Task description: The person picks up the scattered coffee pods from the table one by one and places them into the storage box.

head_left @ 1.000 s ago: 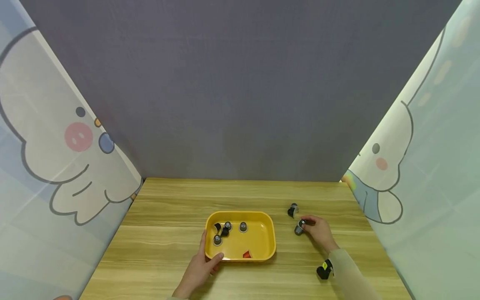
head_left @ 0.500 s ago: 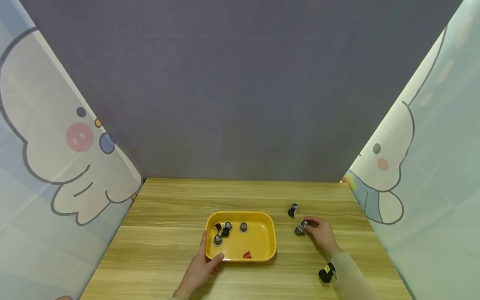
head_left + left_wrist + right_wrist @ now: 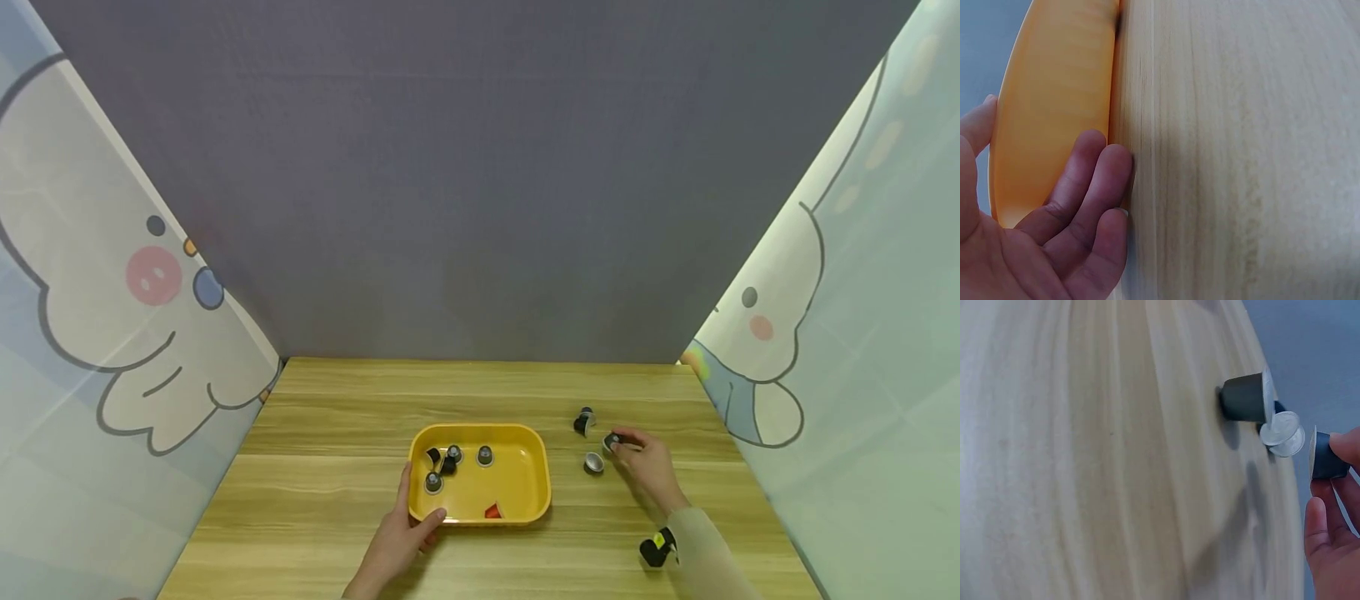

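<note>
In the head view my left hand point(image 3: 395, 542) grips the near left corner of a yellow tray point(image 3: 521, 487), thumb over the rim. The left wrist view shows its fingers point(image 3: 1107, 178) against the tray's outer wall. Right of the tray, my right hand point(image 3: 651, 471) pinches a dark coffee capsule point(image 3: 1330, 455) between thumb and fingers. Just left of that hand, a second capsule point(image 3: 593, 463) stands on the table with its silver lid up. Several dark capsules point(image 3: 433, 482) and a red one point(image 3: 492, 511) lie inside the tray.
More dark capsules point(image 3: 585, 421) lie close together on the table, beyond the right hand. A black object with a yellow patch point(image 3: 657, 548) is at the right sleeve. A grey panel point(image 3: 480, 208) rises behind the wooden table point(image 3: 322, 467), with printed cloth walls at both sides.
Two capsules were together at my right fingertips. Now one stands apart on the table, and the hand has shifted slightly right and away with the other. Left hand and tray stay put.
</note>
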`<state>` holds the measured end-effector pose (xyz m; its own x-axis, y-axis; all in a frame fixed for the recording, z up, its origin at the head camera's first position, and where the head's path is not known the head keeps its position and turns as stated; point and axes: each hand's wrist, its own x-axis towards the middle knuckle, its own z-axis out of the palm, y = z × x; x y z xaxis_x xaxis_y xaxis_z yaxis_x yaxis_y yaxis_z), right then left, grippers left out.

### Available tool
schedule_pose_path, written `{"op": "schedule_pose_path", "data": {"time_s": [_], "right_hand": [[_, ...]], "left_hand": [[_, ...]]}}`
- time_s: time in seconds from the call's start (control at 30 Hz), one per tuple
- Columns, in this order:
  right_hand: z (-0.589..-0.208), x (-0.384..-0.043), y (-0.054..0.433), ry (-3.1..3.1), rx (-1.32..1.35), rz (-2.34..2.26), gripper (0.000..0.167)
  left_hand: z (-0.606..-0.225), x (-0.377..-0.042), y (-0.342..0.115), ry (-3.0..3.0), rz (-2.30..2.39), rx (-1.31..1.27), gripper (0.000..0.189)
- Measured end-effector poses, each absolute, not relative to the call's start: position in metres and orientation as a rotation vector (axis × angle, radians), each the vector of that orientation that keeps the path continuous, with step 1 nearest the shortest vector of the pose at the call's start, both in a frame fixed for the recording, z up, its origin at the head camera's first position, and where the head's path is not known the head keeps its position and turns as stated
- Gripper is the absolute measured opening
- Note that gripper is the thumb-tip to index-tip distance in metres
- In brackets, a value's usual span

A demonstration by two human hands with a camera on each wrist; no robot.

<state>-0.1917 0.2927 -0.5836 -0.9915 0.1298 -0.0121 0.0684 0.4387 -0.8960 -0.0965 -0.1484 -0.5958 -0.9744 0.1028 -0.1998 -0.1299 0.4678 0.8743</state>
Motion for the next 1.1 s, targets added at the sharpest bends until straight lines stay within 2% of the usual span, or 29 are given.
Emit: {"op": "schedule_pose_path", "data": {"time_s": [0.33,1.1], "right_hand": [[-0.57,-0.189,0.288,-2.592,-0.107,1.607,0.039],[-0.544,-0.195,0.242,-2.462,0.077,1.757,0.032]], "left_hand": [[-0.596,-0.096,-0.149,2.5,1.509,-0.022,0.102],[-0.592,-0.097,-0.148,2.503,1.486,-0.044,0.102]]}}
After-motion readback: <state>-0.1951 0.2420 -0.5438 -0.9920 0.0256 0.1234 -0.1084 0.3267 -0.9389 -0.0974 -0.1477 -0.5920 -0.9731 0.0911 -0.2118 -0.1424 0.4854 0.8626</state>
